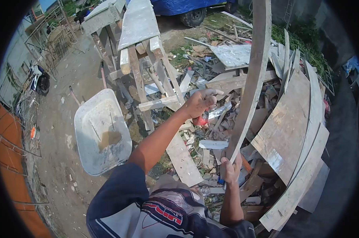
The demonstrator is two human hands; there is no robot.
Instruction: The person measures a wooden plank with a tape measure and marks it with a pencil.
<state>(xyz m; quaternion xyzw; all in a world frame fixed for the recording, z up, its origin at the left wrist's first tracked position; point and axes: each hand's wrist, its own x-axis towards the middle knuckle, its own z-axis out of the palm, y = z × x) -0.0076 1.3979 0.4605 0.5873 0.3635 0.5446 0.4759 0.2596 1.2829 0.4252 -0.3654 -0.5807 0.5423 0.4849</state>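
A long wooden plank (254,75) stands nearly upright in front of me, its lower end in my right hand (232,169), whose fingers wrap round it. To the left of the plank, my left hand (203,102) is raised with fingers partly spread and nothing in it. Just below that hand, a red object (200,119) lies among the scrap. Beneath both hands spreads a pile of broken boards and debris, with a flat board (183,158) near my feet.
A wheelbarrow (102,158) with a brown patch in its tray stands at left. Wooden trestles (140,27) rise ahead. Large plywood sheets (286,123) lean at right. Farther off are a motorcycle (38,79) and a vehicle with a blue tarp (171,7).
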